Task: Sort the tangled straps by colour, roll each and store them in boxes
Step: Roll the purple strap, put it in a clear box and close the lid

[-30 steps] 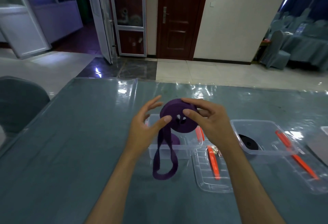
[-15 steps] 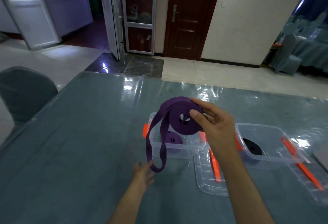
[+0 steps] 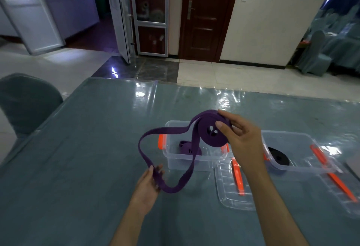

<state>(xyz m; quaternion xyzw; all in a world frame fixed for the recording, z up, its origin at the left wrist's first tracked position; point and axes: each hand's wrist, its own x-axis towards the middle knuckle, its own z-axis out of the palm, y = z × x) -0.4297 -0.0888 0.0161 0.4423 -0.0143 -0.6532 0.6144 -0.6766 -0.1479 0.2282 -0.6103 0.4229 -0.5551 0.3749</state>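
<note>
Rolling stage: the purple strap [image 3: 191,144] was partly wound, the coil held up over the near middle of the desk [image 3: 78,158] and a long loose tail hanging off it, so in my judgement the winding was unfinished.

Right hand [image 3: 241,140]: it held the coil on edge above the left box [image 3: 194,161], probably so that the roll kept its shape and could drop straight in once wound.

Right fingers [image 3: 221,125]: the thumb pressed the coil's near face beside the centre hole, the other fingers curled over the top and far side; a closed pinch on the roll.

Left hand [image 3: 150,184]: it sat low, close to the desk top, towards the desk's near edge, taking up the slack of the tail (likely to feed it flat, without twists).

Left fingers [image 3: 158,169]: loosely open, the strap lying across them; a light guide, not a clamp, as far as the picture showed.

Left box: open, clear, orange latches, with a rolled purple strap [image 3: 190,148] already inside, which suggests it was the purple box.

Right box [image 3: 298,167]: towards the desk's right edge, open, holding a black roll [image 3: 278,155].

Lids [image 3: 231,197]: lying flat on the desk in front of the boxes, out of the way for loading.

Handling: the webbing looked limp, so the coil might loosen if the pinch eased.
</note>
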